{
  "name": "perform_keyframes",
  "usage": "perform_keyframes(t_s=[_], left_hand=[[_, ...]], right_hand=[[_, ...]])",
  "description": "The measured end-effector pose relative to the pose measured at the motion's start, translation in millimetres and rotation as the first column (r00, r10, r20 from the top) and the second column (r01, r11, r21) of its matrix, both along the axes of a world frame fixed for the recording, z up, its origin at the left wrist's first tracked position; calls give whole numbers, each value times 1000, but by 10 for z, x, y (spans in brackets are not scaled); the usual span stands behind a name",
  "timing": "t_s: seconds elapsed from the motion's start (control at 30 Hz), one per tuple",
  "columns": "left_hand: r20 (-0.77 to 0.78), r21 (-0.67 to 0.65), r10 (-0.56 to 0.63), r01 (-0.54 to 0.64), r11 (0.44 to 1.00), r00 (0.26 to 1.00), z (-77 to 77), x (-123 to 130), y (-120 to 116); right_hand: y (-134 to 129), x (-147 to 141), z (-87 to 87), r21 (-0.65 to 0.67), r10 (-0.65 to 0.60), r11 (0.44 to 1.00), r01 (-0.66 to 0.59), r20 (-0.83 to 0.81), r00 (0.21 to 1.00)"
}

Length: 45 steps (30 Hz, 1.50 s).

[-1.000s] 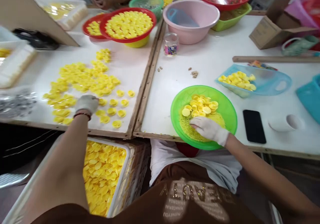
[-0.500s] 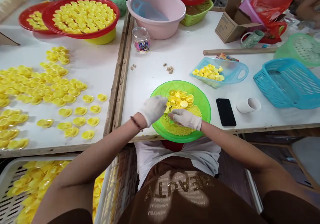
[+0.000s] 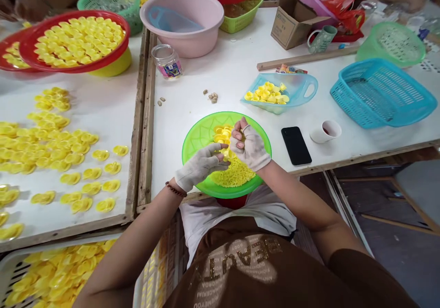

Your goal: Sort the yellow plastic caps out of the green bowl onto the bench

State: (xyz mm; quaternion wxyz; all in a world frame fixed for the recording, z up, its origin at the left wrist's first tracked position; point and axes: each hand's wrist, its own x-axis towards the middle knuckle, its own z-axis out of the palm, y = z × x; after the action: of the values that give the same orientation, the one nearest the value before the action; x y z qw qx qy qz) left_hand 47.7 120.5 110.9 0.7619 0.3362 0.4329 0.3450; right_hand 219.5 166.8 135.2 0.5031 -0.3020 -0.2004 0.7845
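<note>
The gloved left hand (image 3: 201,167) lay half open, reaching to the yellow plastic caps (image 3: 222,136) just beside the gloved right hand, (image 3: 249,145) which curled shut around some caps, both over the green plastic bowl (image 3: 202,129).

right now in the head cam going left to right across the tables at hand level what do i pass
yellow plastic caps → wooden table rail → green plastic bowl → black phone → white cup → teal plastic basket

gloved hands (image 3: 249,146) at yellow caps (image 3: 222,134) in green plastic bowl (image 3: 197,138)
</note>
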Motion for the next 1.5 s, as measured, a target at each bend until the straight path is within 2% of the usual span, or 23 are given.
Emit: perform_keyframes(t_s=[0.1,0.2,0.4,0.63,0.8,0.9,1.03,1.27,1.37,1.5], left_hand=[[162,-84,33,-19,996,986,-63,95,-83],[258,-101,32,-6,995,966,-105,118,-102],[273,-105,67,-40,994,960,-113,101,-113],[74,-20,214,-213,977,974,-36,101,-206],[-145,19,241,-241,970,960,24,128,-226],[-210,82,211,-198,977,955,29,179,-222],[-201,134,190,-165,977,961,4,219,-224],[-51,67,220,-216,974,974,-61,185,-223],[-79,103,203,-195,975,976,-62,153,-207],[-74,159,305,-291,943,949,-15,66,-170]], right_hand=[[-45,-85,69,155,-82,985,77,27,996],[-91,-115,80,257,-136,960,107,97,986],[-152,-149,67,366,-175,925,100,179,968],[-148,-179,25,295,-154,951,88,210,965],[-140,-137,58,178,-120,980,86,195,973],[-169,-168,55,170,-95,983,66,168,981],[-194,-204,5,178,-124,979,95,157,980],[-151,-156,44,85,-97,992,89,95,991],[-142,-116,63,96,-67,994,59,79,995],[-186,24,8,159,-37,987,7,185,982]])
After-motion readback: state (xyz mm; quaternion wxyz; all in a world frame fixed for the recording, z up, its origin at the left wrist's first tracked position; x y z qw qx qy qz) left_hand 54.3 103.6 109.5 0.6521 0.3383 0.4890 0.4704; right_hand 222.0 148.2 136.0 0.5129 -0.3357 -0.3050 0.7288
